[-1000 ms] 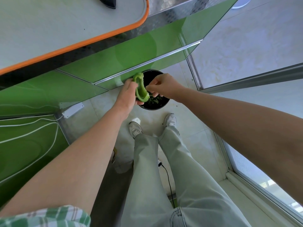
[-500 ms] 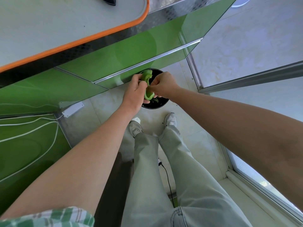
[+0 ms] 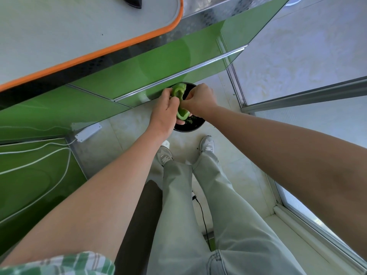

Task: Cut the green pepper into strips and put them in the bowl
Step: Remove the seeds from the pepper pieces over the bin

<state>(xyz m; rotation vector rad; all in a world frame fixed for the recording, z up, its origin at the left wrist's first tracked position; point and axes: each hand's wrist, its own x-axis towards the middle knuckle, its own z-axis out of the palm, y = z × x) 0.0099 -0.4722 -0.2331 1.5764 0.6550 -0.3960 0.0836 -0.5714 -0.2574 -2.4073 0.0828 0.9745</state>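
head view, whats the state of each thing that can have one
green pepper, opened up and hollow, held in the air above the black container
left hand, grips the pepper from the side
right hand, fingers pinch at the pepper's inner edge
black container, on the floor, uncovered, green scraps inside

glossy green cabinet fronts (image 3: 139, 62) under an orange-edged counter (image 3: 59, 26); pale tiled floor (image 3: 123, 135), daylit window (image 3: 294, 201) alongside.
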